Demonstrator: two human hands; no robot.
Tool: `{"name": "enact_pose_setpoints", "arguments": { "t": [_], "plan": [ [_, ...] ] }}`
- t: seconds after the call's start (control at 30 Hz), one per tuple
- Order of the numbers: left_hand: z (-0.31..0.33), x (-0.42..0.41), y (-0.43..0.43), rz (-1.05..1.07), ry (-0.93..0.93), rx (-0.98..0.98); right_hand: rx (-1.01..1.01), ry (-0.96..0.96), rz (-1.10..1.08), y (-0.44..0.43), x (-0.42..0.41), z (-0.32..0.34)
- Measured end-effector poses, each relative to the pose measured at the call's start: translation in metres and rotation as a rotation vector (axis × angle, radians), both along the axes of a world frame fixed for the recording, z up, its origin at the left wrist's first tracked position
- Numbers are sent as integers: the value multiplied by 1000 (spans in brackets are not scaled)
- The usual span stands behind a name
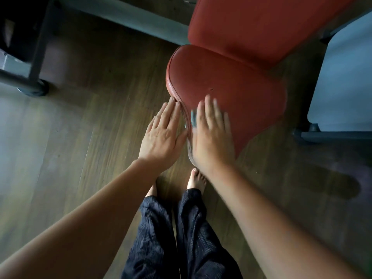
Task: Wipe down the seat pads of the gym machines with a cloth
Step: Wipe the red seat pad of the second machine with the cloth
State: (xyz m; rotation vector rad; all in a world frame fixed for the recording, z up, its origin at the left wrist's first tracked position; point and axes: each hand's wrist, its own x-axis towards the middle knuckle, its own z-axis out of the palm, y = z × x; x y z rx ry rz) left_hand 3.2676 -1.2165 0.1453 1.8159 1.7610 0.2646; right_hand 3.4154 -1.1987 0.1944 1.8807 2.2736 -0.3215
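- Dark pinstriped trousers [193, 238] and bare feet [196, 179] stand on a brown wood-plank floor [80, 121].
- Left hand [163, 135]: fingers straight and together, tips touching the left rim of the red padded vinyl seat pad [231, 81].
- Right hand [212, 137]: flat, fingers slightly spread, pressing what appears to be a grey-blue cloth [193, 117] onto the pad's near-left area; the hand is blurred.

Dim, vignetted corners, motion blur

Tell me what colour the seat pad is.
The seat pad is brick red, clearest in the head view.
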Motion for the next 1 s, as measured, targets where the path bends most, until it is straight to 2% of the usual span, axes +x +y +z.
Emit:
{"name": "enact_pose_setpoints", "arguments": {
  "t": [0.1,0.13,0.23,0.3,0.43,0.5,0.6,0.73,0.8,0.9,1.0],
  "plan": [
    [1,1,0,-5,4,7,-59,97,106,-36,24,7],
    [1,1,0,-8,11,12,-44,112,72,-18,29,-1],
    [2,3,1,-12,48,27,35,52,-227,63,31,-17],
    [4,4,4,7,62,34,46,31,-297,73,29,-19],
    [7,6,19,35,89,45,29,87,-127,-5,27,-3],
    [8,6,30,30,109,49,19,122,-75,-18,33,-2],
    [8,4,45,49,122,50,19,121,-77,37,33,-14],
    [8,1,55,78,127,43,65,79,-219,118,19,-28],
    [8,0,55,89,123,37,87,71,-217,101,8,-26],
    [6,-1,57,96,116,28,44,91,-52,46,2,-18],
    [5,-5,62,87,117,18,59,102,-62,91,-1,-25]
  ]
}}
